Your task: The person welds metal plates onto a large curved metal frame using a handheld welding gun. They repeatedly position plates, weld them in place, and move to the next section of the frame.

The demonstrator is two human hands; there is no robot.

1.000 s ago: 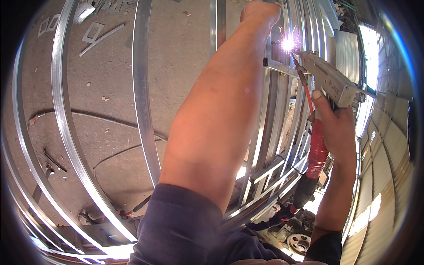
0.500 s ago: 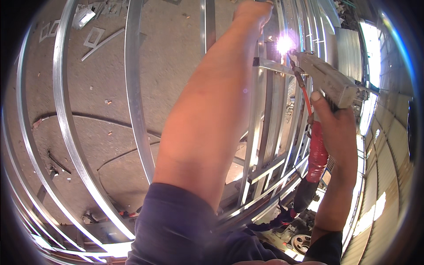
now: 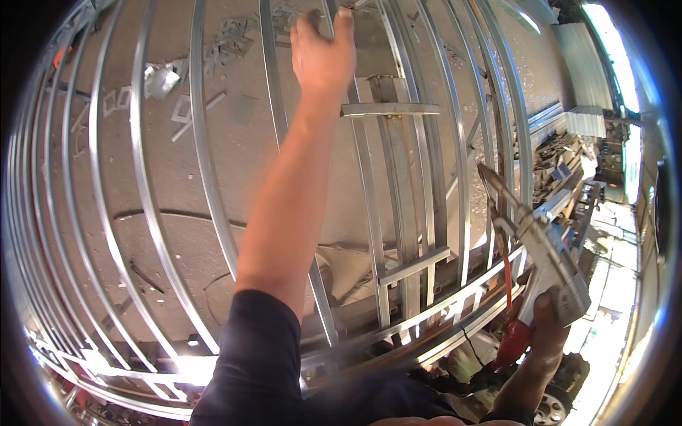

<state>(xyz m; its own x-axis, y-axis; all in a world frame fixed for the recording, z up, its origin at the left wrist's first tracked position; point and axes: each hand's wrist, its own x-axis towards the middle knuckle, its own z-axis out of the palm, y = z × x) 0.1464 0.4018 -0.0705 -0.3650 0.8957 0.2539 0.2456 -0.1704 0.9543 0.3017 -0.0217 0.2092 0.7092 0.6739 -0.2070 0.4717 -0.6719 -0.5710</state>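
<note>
My right hand [image 3: 547,325] is wrapped round the grip of a grey welding gun [image 3: 543,248] at the right. The gun's narrow tip points up and left, apart from the bars, and shows no arc. A thin red tube [image 3: 507,280] runs along its underside. My left arm stretches far forward over the metal frame. At its end my left hand [image 3: 323,60] has thumb and fingers apart, near a long metal bar [image 3: 329,8]; whether it touches the bar I cannot tell. Just right of that wrist, a short crosspiece [image 3: 391,109] spans neighbouring bars.
Long parallel metal bars [image 3: 145,177] fill the left side. A lower crosspiece [image 3: 415,266] joins two bars. Metal offcuts [image 3: 231,42] and a dark cable [image 3: 185,212] lie on the floor below. Scrap [image 3: 561,160] is piled at the right, near corrugated sheet [image 3: 582,67].
The bright welding arc has gone out. The gun has moved down and away from the bars with my right hand. My left hand has shifted left, and the view now takes in more of the frame.
</note>
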